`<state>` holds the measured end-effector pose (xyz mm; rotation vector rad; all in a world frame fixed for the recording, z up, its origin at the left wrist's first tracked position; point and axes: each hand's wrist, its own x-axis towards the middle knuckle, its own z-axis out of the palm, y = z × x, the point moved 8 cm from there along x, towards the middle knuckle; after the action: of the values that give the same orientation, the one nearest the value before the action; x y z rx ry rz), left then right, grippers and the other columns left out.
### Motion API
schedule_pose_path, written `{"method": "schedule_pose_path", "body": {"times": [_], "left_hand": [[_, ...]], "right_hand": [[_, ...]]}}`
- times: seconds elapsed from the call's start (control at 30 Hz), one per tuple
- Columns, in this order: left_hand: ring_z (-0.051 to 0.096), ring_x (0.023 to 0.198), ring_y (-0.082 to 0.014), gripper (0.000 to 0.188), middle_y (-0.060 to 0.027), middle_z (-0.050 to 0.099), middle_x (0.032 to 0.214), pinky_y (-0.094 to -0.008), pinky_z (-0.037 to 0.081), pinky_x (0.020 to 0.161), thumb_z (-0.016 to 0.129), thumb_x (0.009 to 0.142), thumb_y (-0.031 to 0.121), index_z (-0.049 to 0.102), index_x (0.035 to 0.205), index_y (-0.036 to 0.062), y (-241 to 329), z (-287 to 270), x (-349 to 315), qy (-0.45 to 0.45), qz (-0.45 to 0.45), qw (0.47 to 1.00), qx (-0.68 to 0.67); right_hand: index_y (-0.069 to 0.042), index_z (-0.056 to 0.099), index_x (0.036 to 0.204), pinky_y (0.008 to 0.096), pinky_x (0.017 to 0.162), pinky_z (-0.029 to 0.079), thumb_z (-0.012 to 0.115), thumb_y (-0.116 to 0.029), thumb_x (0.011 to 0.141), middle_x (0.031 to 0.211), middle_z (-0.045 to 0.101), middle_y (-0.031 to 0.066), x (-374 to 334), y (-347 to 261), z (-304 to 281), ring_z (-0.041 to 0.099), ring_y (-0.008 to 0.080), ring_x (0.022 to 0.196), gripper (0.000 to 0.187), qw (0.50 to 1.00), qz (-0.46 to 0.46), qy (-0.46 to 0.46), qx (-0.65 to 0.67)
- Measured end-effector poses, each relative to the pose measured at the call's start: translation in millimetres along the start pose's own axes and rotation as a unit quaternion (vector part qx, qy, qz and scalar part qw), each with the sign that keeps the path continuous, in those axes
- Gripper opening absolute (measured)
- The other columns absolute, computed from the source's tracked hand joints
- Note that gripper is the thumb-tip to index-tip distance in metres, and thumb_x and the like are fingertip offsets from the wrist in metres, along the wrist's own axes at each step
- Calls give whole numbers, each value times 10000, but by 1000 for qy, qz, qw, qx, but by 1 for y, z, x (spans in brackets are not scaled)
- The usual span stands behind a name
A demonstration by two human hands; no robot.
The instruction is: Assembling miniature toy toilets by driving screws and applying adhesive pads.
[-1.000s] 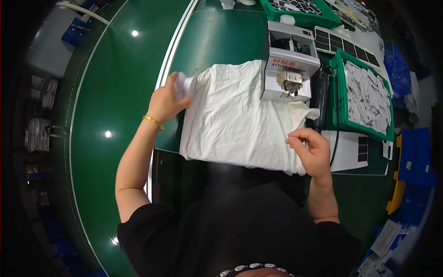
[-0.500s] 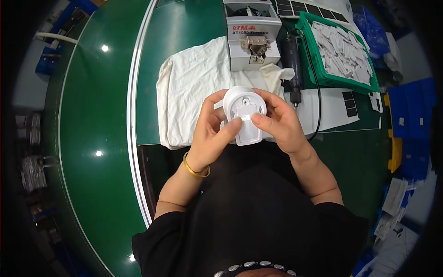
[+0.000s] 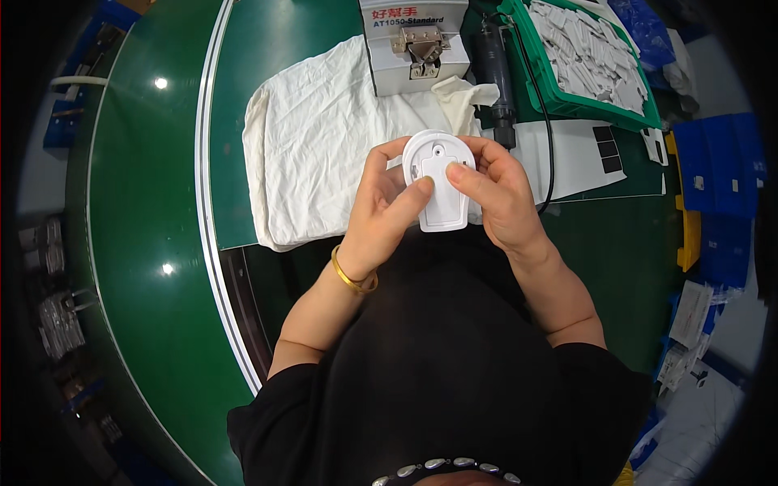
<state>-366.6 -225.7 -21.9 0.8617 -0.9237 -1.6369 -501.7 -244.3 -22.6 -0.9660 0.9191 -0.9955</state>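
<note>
A white plastic housing (image 3: 442, 202), round at its far end and with a tapered tongue toward me, is held up between both hands just off the table's near edge. My left hand (image 3: 385, 202) grips its left side, with the thumb pressed on the flat face. From the right, my right hand (image 3: 502, 190) closes round the rim, its thumb lying near the middle of the same face. A small screw hole shows near the round end. The fingers behind the housing are partly hidden.
A white cloth (image 3: 312, 154) covers the table ahead. Beyond it stands a grey-white machine (image 3: 413, 61) with a metal feed head. To its right lie a dark electric screwdriver (image 3: 494, 81) with a black cable and a green crate (image 3: 559, 101) of small white parts. Blue bins (image 3: 717, 194) stand far right.
The housing has turned more face-up toward me, and both thumbs have shifted up its face. The table and machine have slid up and left in view.
</note>
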Motion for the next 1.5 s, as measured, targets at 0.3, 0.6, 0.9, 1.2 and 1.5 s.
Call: {"method": "schedule_pose_path", "body": {"times": [0.3, 0.6, 0.9, 1.2, 1.5], "left_hand": [[478, 1266, -343, 1071, -174, 457, 1387, -400, 396, 1060, 929, 583, 190, 314, 1442, 16, 17, 12, -7, -41, 271, 866, 419], [549, 1198, -331, 944, -192, 529, 1301, -367, 453, 997, 876, 648, 163, 350, 1414, -2, -30, 10, -6, -40, 178, 921, 343], [541, 1209, -319, 963, -172, 504, 1338, -375, 467, 989, 904, 622, 169, 359, 1407, 49, -39, 7, -9, -60, 205, 886, 412], [574, 1152, -385, 824, -219, 503, 1362, -390, 505, 931, 876, 631, 135, 444, 1329, 65, -36, 4, -13, -41, 239, 886, 395], [575, 1149, -401, 660, -235, 511, 1340, -397, 513, 923, 858, 635, 113, 598, 1242, 105, -26, 5, -17, -50, 259, 863, 431]], "right_hand": [[58, 589, 1172, 250, 789, 509, 643, -139, 922, 1003, 665, 70, 15, 0, -31, 633, 123, 858, 322, 999, 22, 8, -49], [65, 587, 1192, 410, 761, 545, 731, -312, 826, 930, 701, 195, 120, -61, -103, 687, 344, 896, 545, 698, -99, 224, -673], [152, 425, 1313, 402, 791, 525, 807, -346, 725, 1071, 662, 253, 121, -31, -124, 683, 312, 902, 859, 785, -66, 206, -581], [58, 461, 1271, 342, 743, 553, 679, -11, 823, 956, 600, 147, 53, -116, -91, 638, 224, 813, 503, 963, -226, 107, -105], [-19, 438, 1296, 335, 736, 521, 596, 40, 892, 870, 664, 79, 79, -159, 0, 644, 198, 748, 438, 926, -365, 70, 57]]}}
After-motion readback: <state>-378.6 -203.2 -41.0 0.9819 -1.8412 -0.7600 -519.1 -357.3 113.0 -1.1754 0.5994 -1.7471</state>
